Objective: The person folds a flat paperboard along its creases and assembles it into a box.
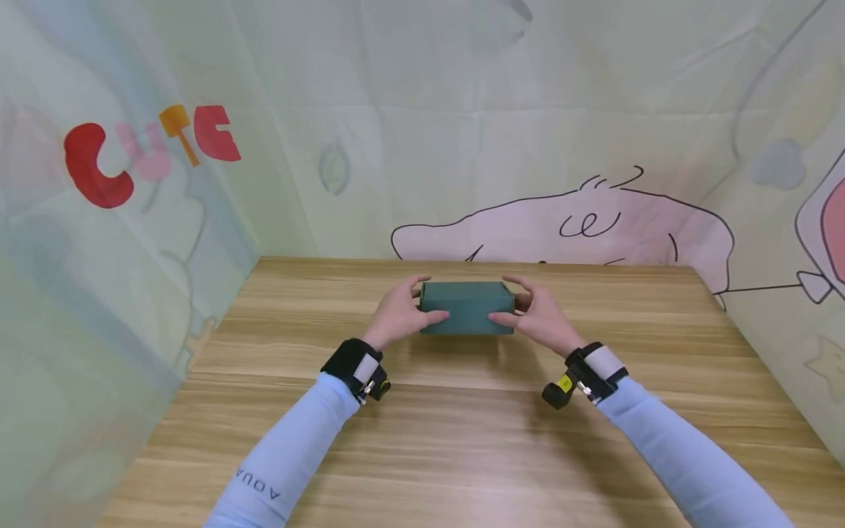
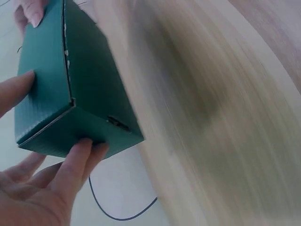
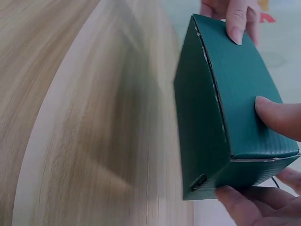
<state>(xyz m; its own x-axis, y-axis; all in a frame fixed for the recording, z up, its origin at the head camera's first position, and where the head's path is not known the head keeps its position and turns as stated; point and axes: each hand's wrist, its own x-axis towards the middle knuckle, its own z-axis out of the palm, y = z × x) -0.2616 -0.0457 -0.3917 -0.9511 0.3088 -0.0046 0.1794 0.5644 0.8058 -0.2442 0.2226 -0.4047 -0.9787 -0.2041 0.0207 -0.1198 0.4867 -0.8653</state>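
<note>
A dark green cardboard box (image 1: 467,312) is held between both hands over the far half of the wooden table. My left hand (image 1: 399,314) grips its left end, thumb on the near face and fingers on the end panel. At the right end my right hand (image 1: 540,317) grips in the same way. The left wrist view shows the box (image 2: 89,70) with fingertips pressed to its end near a small slot. In the right wrist view the box (image 3: 225,103) appears tilted, its edges slightly worn, and a shadow falls on the tabletop beside it.
The wooden table (image 1: 455,455) extends toward me and to both sides. A printed cloth backdrop (image 1: 429,132) with cartoon figures and coloured letters hangs behind the table and along its sides. Both wrists wear black straps (image 1: 350,363) carrying small cameras.
</note>
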